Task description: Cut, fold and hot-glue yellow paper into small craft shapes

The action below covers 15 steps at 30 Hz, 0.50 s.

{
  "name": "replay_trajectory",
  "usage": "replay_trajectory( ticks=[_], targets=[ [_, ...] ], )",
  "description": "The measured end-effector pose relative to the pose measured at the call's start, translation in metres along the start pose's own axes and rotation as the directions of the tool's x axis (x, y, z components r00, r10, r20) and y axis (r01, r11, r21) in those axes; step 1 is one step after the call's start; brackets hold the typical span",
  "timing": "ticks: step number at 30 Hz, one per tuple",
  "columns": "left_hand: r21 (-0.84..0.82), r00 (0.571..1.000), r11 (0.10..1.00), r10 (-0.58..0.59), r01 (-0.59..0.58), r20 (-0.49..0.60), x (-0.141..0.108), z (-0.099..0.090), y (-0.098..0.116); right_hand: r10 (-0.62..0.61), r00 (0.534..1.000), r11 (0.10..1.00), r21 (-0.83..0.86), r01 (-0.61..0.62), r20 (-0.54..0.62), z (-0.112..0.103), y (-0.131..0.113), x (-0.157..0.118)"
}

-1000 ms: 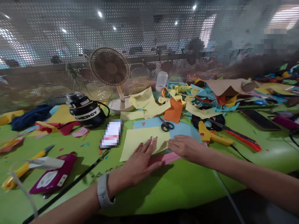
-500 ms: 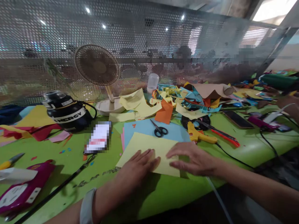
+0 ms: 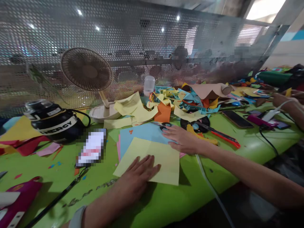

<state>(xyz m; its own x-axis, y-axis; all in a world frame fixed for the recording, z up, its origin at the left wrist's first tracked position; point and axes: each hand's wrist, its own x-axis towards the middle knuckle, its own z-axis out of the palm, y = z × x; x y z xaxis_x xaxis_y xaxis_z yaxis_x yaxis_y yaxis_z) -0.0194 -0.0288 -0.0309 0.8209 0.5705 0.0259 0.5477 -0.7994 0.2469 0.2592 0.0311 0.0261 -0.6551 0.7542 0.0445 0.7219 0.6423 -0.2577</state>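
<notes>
A pale yellow sheet of paper (image 3: pixel 163 164) lies over a light blue sheet (image 3: pixel 140 133), with pink paper peeking out beneath. My left hand (image 3: pixel 140 175) rests flat on the yellow sheet, fingers spread. Beyond its upper right corner, my right hand (image 3: pixel 181 138) reaches over the blue sheet with fingers stretched out. Its fingertips are at the dark-handled scissors (image 3: pixel 163 125), partly covering the handles; whether they touch is unclear. A yellow glue gun (image 3: pixel 206 139) lies just right of that hand, partly hidden by it.
Coloured paper scraps (image 3: pixel 166 106) pile up at the back. A fan (image 3: pixel 89 71), a black bottle (image 3: pixel 57 122) and a phone (image 3: pixel 92 147) stand or lie to the left. A red-edged cutter (image 3: pixel 224 137) and a dark phone (image 3: pixel 237 119) are right. Another person's hand (image 3: pixel 285 101) shows far right.
My right hand has left the yellow sheet and moved up and away to the scissors. My left hand stays on the sheet. The view has shifted slightly to the right.
</notes>
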Motion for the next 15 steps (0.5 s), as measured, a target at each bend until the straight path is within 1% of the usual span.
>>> replay_trajectory(
  ticks=[1, 3, 5, 7, 9, 10, 11, 13, 14, 15],
  targets=[
    [-0.032, 1.000, 0.999, -0.001, 0.001, 0.009, 0.001, -0.003, -0.001, -0.042, 0.998, 0.995, 0.092, 0.039, 0.038, -0.006, -0.002, -0.009],
    [-0.091, 1.000, 0.996, -0.009, 0.011, 0.019, 0.003, -0.009, -0.003, -0.134, 0.985, 0.956, 0.276, 0.099, 0.110, -0.012, -0.008, -0.025],
    [-0.148, 1.000, 0.989, -0.005, 0.006, 0.006, 0.005, -0.016, -0.004, -0.169, 0.978, 0.930, 0.350, 0.118, 0.121, -0.011, -0.014, -0.036],
    [-0.221, 1.000, 0.975, -0.015, 0.010, -0.024, 0.009, -0.021, -0.002, -0.135, 0.989, 0.922, 0.372, 0.103, 0.062, -0.005, -0.018, -0.038],
    [-0.333, 0.993, 0.941, -0.089, 0.060, -0.075, 0.013, -0.026, 0.002, -0.068, 0.998, 0.919, 0.389, 0.060, 0.008, 0.002, -0.020, -0.035],
    [-0.402, 0.980, 0.911, -0.153, 0.090, -0.129, 0.015, -0.028, 0.004, -0.038, 0.999, 0.920, 0.389, 0.036, -0.003, 0.004, -0.020, -0.031],
    [-0.470, 0.951, 0.873, -0.243, 0.128, -0.194, 0.017, -0.029, 0.005, -0.011, 1.000, 0.926, 0.377, 0.012, -0.006, 0.005, -0.020, -0.028],
    [-0.553, 0.868, 0.811, -0.404, 0.193, -0.290, 0.022, -0.030, 0.006, 0.045, 0.999, 0.944, 0.329, -0.037, -0.015, 0.004, -0.021, -0.020],
    [-0.565, 0.834, 0.793, -0.458, 0.227, -0.307, 0.025, -0.029, 0.005, 0.076, 0.997, 0.947, 0.313, -0.068, -0.012, 0.004, -0.021, -0.016],
    [-0.557, 0.817, 0.787, -0.490, 0.264, -0.305, 0.027, -0.028, 0.004, 0.113, 0.994, 0.945, 0.309, -0.105, -0.006, 0.003, -0.022, -0.014]
  ],
)
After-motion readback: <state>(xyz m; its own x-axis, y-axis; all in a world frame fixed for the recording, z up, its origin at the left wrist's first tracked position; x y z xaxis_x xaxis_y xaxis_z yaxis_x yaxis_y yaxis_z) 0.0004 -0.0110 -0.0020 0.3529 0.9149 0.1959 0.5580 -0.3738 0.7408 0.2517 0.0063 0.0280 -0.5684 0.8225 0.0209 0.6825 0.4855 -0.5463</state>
